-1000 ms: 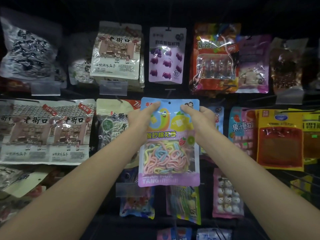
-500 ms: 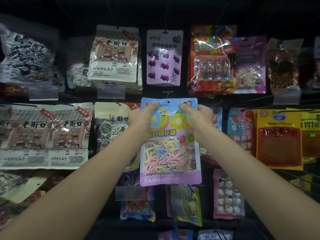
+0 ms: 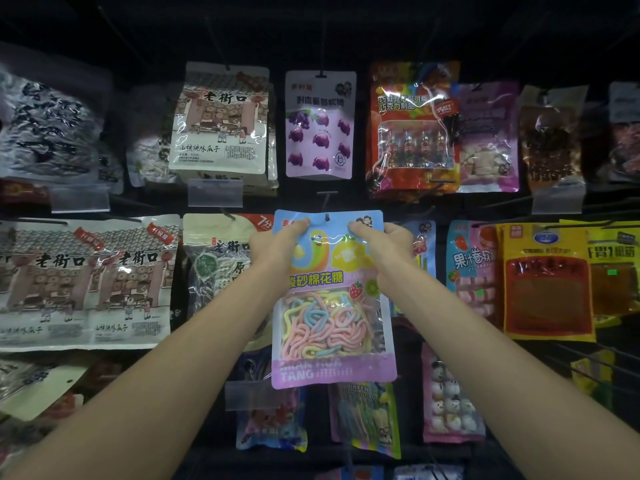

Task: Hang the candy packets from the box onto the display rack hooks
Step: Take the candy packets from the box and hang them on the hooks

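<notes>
The candy packet (image 3: 332, 306) is pinched at its two top corners. My left hand (image 3: 273, 249) grips the upper left corner and my right hand (image 3: 388, 247) the upper right, each with the thumb pressed on the blue front and the fingers curled behind. Both forearms reach up and forward to the rack. The packet hangs upright and flat to me, with pastel candy ropes showing through its clear window and a lilac band along the bottom. Its small hang hole is at the centre of the top edge, between my thumbs. The tip of a thin dark hook (image 3: 325, 204) meets that hole, but I cannot tell whether the wire has gone through it.

Straight above hangs a purple grape gummy packet (image 3: 320, 124). To its left is a cream sunflower seed packet (image 3: 221, 123) with a clear price tag holder (image 3: 214, 192) under it, and to its right a red chocolate packet (image 3: 412, 129). Level with my hands, two wide seed packets (image 3: 83, 282) hang far to the left. A pink fruit gummy packet (image 3: 471, 268) and a yellow packet (image 3: 547, 282) hang to the right. Below my right forearm a pink snowman marshmallow packet (image 3: 450, 400) hangs in the lower row
</notes>
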A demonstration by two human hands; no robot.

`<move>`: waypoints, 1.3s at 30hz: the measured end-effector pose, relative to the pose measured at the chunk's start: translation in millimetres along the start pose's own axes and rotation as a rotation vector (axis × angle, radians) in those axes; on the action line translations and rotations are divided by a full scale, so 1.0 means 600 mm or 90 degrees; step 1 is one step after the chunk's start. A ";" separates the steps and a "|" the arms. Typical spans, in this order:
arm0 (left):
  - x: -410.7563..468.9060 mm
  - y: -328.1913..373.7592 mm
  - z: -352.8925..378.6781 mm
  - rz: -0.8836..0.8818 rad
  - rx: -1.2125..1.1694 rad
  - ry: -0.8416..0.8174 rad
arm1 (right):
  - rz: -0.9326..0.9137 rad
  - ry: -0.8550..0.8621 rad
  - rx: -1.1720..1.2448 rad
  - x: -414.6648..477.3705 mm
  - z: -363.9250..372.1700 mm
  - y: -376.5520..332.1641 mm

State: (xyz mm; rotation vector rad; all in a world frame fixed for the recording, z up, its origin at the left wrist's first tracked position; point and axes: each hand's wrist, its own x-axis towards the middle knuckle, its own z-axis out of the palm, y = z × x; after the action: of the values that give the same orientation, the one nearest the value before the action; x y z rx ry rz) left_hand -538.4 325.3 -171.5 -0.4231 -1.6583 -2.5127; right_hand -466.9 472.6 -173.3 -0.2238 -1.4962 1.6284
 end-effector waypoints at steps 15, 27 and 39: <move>-0.108 -0.116 -0.127 -0.023 0.343 -0.246 | 0.019 -0.102 -0.203 -0.048 -0.060 0.044; -0.150 -0.136 -0.128 0.012 0.140 -0.111 | -0.132 -0.164 -0.273 -0.159 -0.132 0.112; -0.089 -0.115 -0.084 0.188 0.273 -0.021 | -0.076 -0.126 -0.281 -0.081 -0.086 0.094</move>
State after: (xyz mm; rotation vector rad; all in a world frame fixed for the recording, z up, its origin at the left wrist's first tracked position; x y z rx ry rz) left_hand -512.5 303.6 -266.2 -0.6089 -1.9166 -1.8884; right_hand -431.2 482.4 -256.3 -0.2142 -1.9742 1.2388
